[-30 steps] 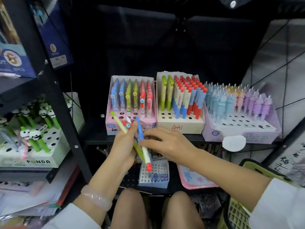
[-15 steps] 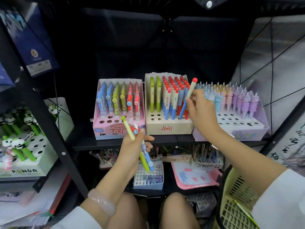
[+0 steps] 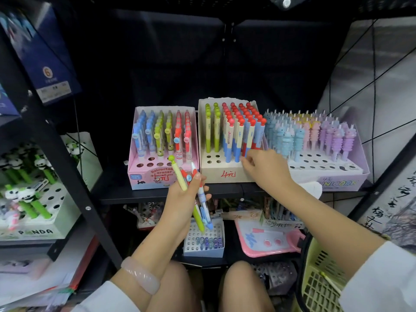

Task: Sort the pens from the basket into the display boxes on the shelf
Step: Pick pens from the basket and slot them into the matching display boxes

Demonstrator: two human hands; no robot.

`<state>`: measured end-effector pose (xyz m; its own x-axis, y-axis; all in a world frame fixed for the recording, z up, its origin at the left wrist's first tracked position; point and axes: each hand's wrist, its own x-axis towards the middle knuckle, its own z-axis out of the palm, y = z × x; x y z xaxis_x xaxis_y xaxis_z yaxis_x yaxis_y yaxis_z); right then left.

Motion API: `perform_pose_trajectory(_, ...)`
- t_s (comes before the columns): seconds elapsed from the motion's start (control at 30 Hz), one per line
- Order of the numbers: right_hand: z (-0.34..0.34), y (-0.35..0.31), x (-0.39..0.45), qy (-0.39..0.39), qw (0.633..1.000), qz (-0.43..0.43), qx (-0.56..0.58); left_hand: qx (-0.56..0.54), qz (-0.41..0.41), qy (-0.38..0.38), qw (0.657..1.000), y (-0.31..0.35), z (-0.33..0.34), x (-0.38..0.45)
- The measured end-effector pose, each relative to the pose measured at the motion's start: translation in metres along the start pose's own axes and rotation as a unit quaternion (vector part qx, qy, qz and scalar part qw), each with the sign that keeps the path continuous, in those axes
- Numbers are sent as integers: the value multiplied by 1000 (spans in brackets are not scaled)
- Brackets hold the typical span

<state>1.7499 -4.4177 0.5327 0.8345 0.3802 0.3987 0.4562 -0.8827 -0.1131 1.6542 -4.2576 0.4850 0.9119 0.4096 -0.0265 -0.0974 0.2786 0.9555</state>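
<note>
Holding a spare bunch of pens (image 3: 195,194) as stock, the left hand (image 3: 183,199) gripped them while the right hand (image 3: 265,167), fingers curled, seemingly seated a pen in the cream box (image 3: 225,174).

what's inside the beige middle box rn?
The beige box holds upright green-capped pens on its left and red-capped pens to their right, with empty front holes. The right hand covers its front right corner.

- three display boxes side by side on shelf (image 3: 157,195): eraser-pen box (image 3: 144,176) left, middle box (image 3: 225,174), unicorn box (image 3: 337,183) right
- pens upright in rear holes (front rows open)
- basket (image 3: 319,287) lower right, below shelf
</note>
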Motion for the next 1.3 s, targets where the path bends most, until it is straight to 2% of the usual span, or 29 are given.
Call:
perform_pose_trajectory(0.07,-3,-6,-9,6,993,-45,107,6,-2,-4,1000,0,3,-1)
perform_pose_trajectory(0.1,-4,-13,-13,-15,981,-62,185,2,-3,-7,1000,0,5,-1)
perform_pose_trajectory(0.2,-1,-32,-28,-141,922,-75,352,-35,-9,-18,999,4,14,-4)
perform_pose_trajectory(0.3,8,-37,-37,-269,895,-58,352,-46,-10,-6,999,7,18,-5)
perform_pose_trajectory(0.37,9,-34,-39,-298,881,-51,365,-45,-11,13,999,7,17,-4)
perform_pose_trajectory(0.43,5,-30,-38,-262,879,-46,396,-59,-17,33,998,7,13,-2)
perform_pose_trajectory(0.53,-5,-21,-32,-148,880,-7,451,-119,-54,53,990,8,8,-1)
perform_pose_trajectory(0.57,-8,-20,-30,-118,862,11,492,-141,-69,48,986,8,8,-1)
perform_pose_trajectory(0.67,-12,-22,-26,-57,770,38,634,-201,-108,5,974,9,9,-2)
perform_pose_trajectory(0.8,-16,-35,-20,-30,739,-13,672,-239,-126,-14,963,12,5,-2)
perform_pose_trajectory(0.87,-20,-45,-13,-31,762,-38,646,-229,-111,-6,967,14,-2,-1)
perform_pose_trajectory(0.97,-29,-67,7,4,830,-75,552,-161,-77,32,984,15,-18,-1)
perform_pose_trajectory(1.1,-40,-99,47,75,850,-81,515,-45,-15,70,996,16,-42,-1)
perform_pose_trajectory(1.17,-38,-118,63,52,865,-83,493,-22,2,76,997,16,-51,0)
perform_pose_trajectory(1.3,-22,-148,75,-38,929,-119,349,-25,6,76,997,17,-67,2)
